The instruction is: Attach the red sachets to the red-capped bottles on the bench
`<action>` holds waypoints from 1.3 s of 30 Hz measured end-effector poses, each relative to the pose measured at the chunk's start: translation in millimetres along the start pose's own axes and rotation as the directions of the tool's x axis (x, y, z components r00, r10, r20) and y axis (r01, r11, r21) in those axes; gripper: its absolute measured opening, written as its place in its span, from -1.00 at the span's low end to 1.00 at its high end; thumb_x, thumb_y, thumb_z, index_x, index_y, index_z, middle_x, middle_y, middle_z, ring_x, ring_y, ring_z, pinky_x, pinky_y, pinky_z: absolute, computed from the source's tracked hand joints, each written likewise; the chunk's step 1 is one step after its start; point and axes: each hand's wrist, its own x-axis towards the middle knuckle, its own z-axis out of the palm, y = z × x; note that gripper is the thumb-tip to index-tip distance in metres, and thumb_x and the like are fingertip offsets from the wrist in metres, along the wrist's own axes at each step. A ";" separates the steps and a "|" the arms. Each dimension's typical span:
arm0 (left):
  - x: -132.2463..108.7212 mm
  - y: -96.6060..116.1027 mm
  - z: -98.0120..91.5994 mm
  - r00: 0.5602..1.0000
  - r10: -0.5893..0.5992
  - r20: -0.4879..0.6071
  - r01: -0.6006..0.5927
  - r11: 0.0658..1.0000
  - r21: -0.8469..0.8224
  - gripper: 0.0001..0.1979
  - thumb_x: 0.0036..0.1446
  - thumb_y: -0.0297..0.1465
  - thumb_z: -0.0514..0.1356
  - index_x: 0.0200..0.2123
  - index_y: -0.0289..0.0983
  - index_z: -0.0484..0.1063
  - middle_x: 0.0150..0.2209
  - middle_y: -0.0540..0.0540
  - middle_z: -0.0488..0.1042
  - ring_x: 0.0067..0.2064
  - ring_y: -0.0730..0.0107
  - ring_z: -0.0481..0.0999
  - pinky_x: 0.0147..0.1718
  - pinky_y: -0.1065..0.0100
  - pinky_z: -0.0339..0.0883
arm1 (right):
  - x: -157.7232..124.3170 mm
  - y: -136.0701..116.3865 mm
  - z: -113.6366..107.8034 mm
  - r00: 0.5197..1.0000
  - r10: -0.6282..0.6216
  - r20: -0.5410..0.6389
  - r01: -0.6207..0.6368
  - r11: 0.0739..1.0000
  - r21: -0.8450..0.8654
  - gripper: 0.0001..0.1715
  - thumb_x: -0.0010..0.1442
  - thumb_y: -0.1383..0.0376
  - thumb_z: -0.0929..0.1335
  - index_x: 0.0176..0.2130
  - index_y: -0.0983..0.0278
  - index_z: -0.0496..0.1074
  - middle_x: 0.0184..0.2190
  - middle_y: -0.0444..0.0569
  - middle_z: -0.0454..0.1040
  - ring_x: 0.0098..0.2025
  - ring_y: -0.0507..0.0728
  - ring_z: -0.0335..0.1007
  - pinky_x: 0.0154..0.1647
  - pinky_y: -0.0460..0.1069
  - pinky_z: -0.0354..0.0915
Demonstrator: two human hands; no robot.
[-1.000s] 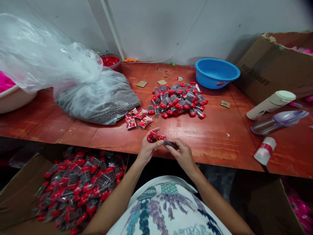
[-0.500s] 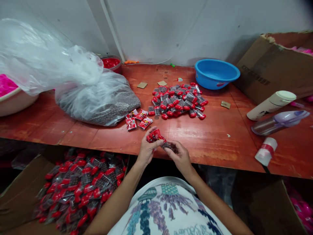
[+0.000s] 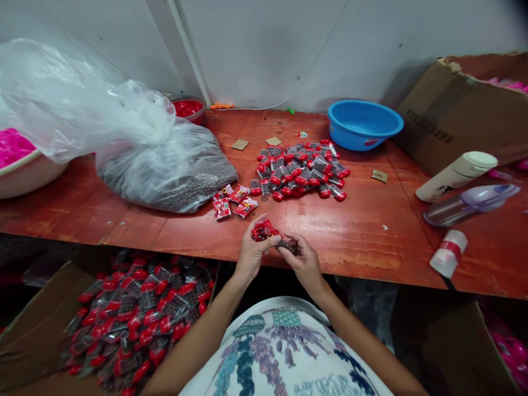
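My left hand [image 3: 251,256] is closed around a small red printed packet [image 3: 264,230], its thumb pressed across the front. Close beside it, my right hand [image 3: 304,263] pinches something small and dark grey [image 3: 286,245] against the packet's right end. The fingers partly cover this dark piece, so its kind is unclear. Beyond my hands lie several red printed packets [image 3: 246,207]. Behind them is a heap of small clear containers with red caps [image 3: 303,175] and dark contents. A large clear plastic bag [image 3: 173,176] full of dark grey pellets rests left of the heap.
On the red-brown table [image 3: 350,236] stand a blue basin [image 3: 363,137], a white bottle [image 3: 449,179], a purple-lidded bottle [image 3: 466,208] and a white roll [image 3: 449,254]. Cardboard boxes [image 3: 437,121] stand at right. Below the table edge, a carton holds many red-capped containers [image 3: 140,308].
Both hands stay over the table's front edge with the red packet. The packet tilts slightly, and my right fingers have shifted a little on the dark piece. The view has moved slightly.
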 end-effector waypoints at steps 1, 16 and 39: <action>-0.6 -0.6 0.3 0.999 -0.019 0.027 0.020 1.000 -0.008 -0.22 -0.32 -0.49 0.44 0.07 -0.20 0.34 -0.32 -0.01 0.51 -0.34 0.44 0.51 -0.34 0.48 0.35 | 0.2 1.9 0.1 1.000 0.009 0.003 -0.009 0.999 0.036 -0.53 0.15 0.18 0.37 0.06 0.18 0.36 -0.29 -0.07 0.47 -0.30 0.08 0.41 -0.24 -0.03 0.35; 10.2 -1.2 -0.4 0.998 -0.048 -0.049 0.046 0.998 -0.043 -0.39 -0.36 -0.47 0.46 -0.11 -0.27 0.46 -0.37 0.00 0.53 -0.39 0.46 0.49 -0.35 0.43 0.39 | 10.4 1.1 -7.1 0.967 0.193 0.169 -0.241 0.910 0.338 -0.35 -0.01 0.20 0.44 0.09 0.14 0.33 -0.28 -0.11 0.46 -0.37 0.05 0.42 -0.35 -0.02 0.44; 31.0 -17.2 -3.3 0.928 -0.282 0.242 0.353 0.872 -0.340 -0.55 0.13 -0.27 0.19 0.10 -0.15 0.31 0.05 -0.18 0.43 0.00 0.21 0.48 -0.01 0.12 0.33 | 32.9 -0.8 -28.1 0.983 0.181 0.020 -0.178 0.977 -0.115 -0.49 0.18 0.09 0.30 0.06 0.26 0.35 -0.25 0.00 0.45 -0.30 0.11 0.38 -0.24 0.01 0.34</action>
